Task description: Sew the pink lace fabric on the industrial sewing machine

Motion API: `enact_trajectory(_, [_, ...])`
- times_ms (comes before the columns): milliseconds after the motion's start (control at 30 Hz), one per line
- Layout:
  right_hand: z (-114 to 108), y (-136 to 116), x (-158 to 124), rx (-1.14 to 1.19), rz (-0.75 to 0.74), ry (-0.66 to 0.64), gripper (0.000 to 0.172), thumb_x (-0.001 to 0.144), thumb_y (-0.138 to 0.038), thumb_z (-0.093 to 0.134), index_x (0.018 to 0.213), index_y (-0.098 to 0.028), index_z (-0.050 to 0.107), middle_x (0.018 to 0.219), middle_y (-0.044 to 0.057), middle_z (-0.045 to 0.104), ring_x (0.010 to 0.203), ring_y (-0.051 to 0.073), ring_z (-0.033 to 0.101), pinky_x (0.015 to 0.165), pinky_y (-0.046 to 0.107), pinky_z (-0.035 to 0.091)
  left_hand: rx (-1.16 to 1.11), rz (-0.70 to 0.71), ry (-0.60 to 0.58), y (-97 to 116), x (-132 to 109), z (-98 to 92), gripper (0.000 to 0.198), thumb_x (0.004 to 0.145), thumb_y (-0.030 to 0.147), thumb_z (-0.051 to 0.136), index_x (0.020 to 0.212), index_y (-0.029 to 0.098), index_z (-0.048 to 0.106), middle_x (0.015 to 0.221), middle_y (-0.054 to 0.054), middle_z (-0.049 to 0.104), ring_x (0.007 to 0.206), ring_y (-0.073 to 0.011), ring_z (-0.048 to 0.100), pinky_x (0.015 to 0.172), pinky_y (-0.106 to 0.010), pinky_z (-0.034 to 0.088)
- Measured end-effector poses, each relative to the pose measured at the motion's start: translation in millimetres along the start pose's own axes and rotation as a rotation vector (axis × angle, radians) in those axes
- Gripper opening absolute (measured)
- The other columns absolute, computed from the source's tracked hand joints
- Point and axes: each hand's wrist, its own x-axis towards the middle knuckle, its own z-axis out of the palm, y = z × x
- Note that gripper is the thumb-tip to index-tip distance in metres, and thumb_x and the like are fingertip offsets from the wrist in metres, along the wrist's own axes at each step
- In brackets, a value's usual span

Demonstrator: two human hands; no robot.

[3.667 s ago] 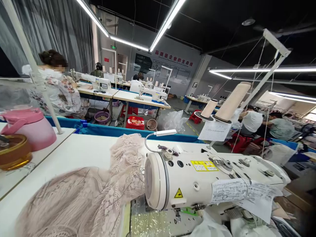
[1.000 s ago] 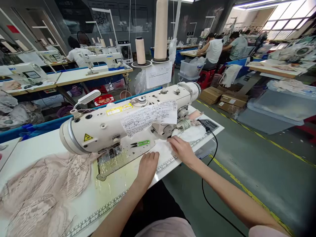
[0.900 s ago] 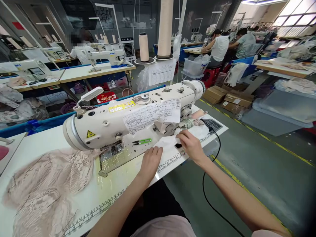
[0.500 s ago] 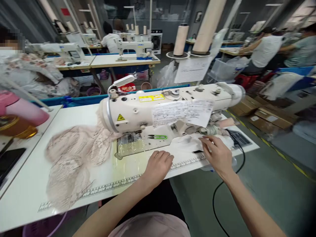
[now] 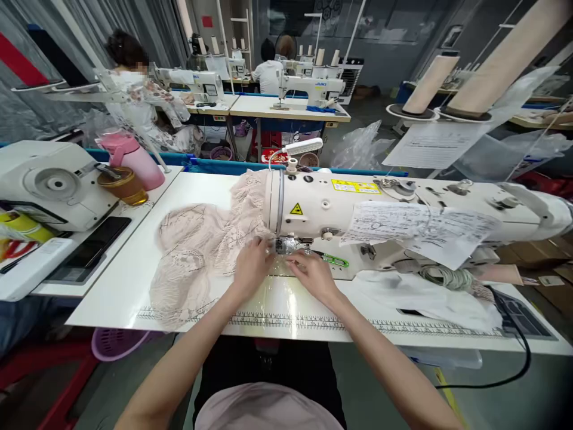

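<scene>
My left hand is at the needle end of the white sewing machine, fingers bent together beside the presser foot. It lies against the edge of the pale pink lace fabric, which spreads leftward over the table. Just right of the foot, my right hand has thumb and forefinger brought close in a pinch. Whatever is between the fingers of either hand is too small or hidden to make out. Green-handled thread snips lie on the machine bed behind my right hand.
A white cloth and a pale green coil lie right of the bed. A ruler strip runs along the front edge. Left stand a pink bottle, an amber cup and a phone. Thread cones rise behind.
The view has swung left. My right hand has left the white cloth and come over to the presser foot. My left hand has moved from the table front to the needle area.
</scene>
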Motion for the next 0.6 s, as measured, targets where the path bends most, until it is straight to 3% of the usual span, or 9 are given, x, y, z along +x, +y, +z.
enact_trajectory(167, [3.5,-0.4,0.1,-0.004,0.032,-0.039,0.019,0.091,-0.026,0.056,0.103,-0.026,0.071,0.084,-0.002,0.071,0.065,0.013,0.064,0.059,0.024,0.048,-0.047,-0.045,-0.03,-3.5,23.7,10.0,0.008,0.092,0.02,0.054,0.092,0.018,0.061,0.098,-0.005,0.06,0.097,-0.0224,0.059,0.081,-0.035,0.039])
enact_trajectory(400, [-1.6,10.2,6.3,-0.142,0.112,0.0,0.027,0.094,-0.028,0.049,0.109,-0.025,0.071,0.07,-0.001,0.07,0.059,0.016,0.062,0.056,0.025,0.043,-0.172,-0.07,-0.069,-11.6,22.6,6.3,0.014,0.091,0.018,0.053,0.082,0.02,0.063,0.098,-0.003,0.062,0.096,-0.0205,0.059,0.085,-0.035,0.037])
enact_trajectory(600, [24.6,2.8,30.4,-0.276,0.092,-0.007,0.032,0.096,-0.033,0.046,0.119,-0.028,0.067,0.084,0.0,0.076,0.069,0.018,0.067,0.064,0.027,0.043,-0.197,-0.074,-0.074,-14.3,23.6,7.5,0.012,0.09,0.024,0.056,0.081,0.021,0.064,0.099,-0.003,0.063,0.095,-0.0218,0.059,0.085,-0.037,0.038])
